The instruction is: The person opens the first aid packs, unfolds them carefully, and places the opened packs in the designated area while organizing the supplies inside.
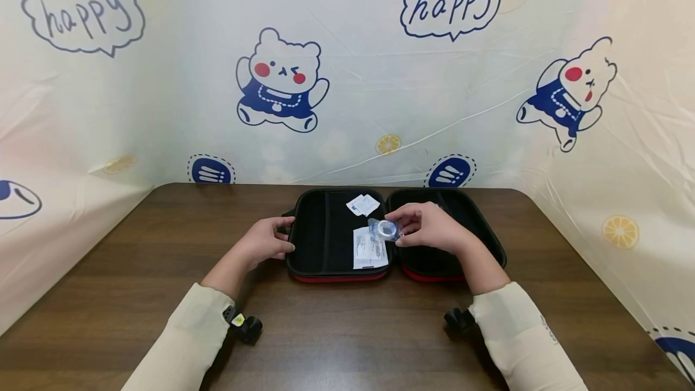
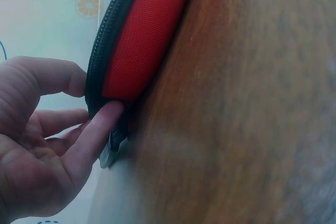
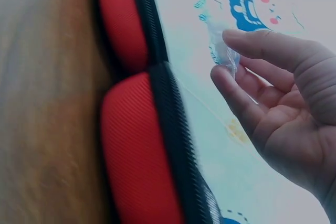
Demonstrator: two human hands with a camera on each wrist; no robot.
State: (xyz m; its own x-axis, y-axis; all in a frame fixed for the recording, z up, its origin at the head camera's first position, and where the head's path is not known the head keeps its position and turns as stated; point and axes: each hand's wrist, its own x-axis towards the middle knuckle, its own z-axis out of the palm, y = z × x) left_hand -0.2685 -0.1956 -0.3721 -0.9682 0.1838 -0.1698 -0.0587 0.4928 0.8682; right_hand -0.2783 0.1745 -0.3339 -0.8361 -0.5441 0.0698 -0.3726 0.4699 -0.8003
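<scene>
A zippered case with a black lining and red shell (image 1: 307, 234) lies opened flat on the table. At its left edge, my left hand (image 1: 266, 239) grips the rim, fingertips against the zipper and the red side (image 2: 144, 30). Over the middle of the case, my right hand (image 1: 431, 228) pinches a small white roll in a clear plastic wrapper with blue print (image 1: 385, 230) between thumb and fingers. The right wrist view shows this wrapper (image 3: 223, 48) raised above the rim. Inside the left half lie small white square packets (image 1: 362, 204) and a larger printed white packet (image 1: 369, 252).
The brown wooden table (image 1: 347, 330) carries the case near its back edge. The case's right half (image 1: 480, 228) is partly covered by my right hand and forearm. Behind the table hangs a pale curtain (image 1: 358, 77) printed with bears and lemon slices.
</scene>
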